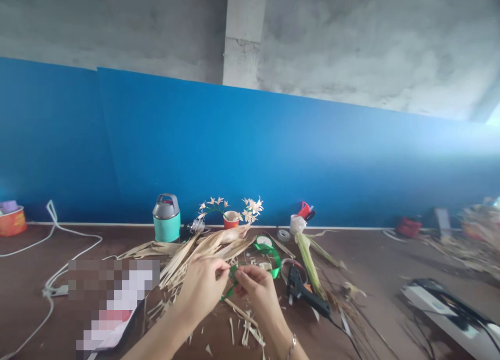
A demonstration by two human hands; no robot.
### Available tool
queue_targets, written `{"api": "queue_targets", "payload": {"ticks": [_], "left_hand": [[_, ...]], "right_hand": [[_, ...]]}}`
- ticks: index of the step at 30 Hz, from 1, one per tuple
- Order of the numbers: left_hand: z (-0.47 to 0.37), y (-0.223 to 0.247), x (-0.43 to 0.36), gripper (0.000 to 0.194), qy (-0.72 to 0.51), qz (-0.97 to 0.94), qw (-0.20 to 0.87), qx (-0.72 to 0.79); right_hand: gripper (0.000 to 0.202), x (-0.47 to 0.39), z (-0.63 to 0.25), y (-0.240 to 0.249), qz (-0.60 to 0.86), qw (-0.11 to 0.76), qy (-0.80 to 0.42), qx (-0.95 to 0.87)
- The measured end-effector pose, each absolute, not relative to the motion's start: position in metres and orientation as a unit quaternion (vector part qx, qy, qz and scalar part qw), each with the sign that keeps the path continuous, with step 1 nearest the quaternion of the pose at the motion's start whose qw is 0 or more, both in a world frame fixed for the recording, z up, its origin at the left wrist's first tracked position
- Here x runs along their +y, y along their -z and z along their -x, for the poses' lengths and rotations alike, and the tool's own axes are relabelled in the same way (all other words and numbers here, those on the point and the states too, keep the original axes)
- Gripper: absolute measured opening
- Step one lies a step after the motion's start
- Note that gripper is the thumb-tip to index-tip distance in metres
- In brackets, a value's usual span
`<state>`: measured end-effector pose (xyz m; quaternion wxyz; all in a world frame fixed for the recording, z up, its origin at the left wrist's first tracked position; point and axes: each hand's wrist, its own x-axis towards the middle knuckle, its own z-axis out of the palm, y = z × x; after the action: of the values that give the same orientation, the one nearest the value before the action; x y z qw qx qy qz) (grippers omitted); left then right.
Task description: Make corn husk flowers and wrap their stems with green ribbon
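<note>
Both hands meet above the middle of the brown table, fingertips nearly touching. My left hand (pixel 203 283) pinches a green ribbon (pixel 275 261) at its end. From the right, my right hand (pixel 258 286) pinches the same ribbon, which loops behind it toward a white-centred roll (pixel 264 241). A short green end hangs below the fingers. Behind my hands lie dry husk strips (pixel 219 241), and pale scraps (pixel 247 331) are scattered beneath them. A black glue gun (pixel 308 296) rests to the right of my right hand.
At the back stand a teal jar (pixel 166 227), a red cup (pixel 231 220) with pale husk flowers (pixel 252 209), and a tape roll (pixel 284 235). A green stalk (pixel 309 263) lies right of centre. White cable (pixel 74 261) crosses the left; a power strip (pixel 449 313) lies right.
</note>
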<state>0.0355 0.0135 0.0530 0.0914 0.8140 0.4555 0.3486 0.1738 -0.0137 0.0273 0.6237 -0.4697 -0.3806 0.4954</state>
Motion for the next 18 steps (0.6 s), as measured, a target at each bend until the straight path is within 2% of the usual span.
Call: {"api": "queue_targets", "payload": {"ticks": [9,18], "left_hand": [[-0.042,-0.045,0.009,0.025,-0.367,-0.829,-0.046,0.419],[-0.046,-0.029,0.007,0.03,-0.378,-0.838,-0.11,0.379]], "right_hand": [[0.036,-0.016,-0.17,-0.027,0.454,0.641,-0.506,-0.356],[0.033,-0.021,-0.166,-0.032,0.452,0.658,-0.504,-0.331]]}}
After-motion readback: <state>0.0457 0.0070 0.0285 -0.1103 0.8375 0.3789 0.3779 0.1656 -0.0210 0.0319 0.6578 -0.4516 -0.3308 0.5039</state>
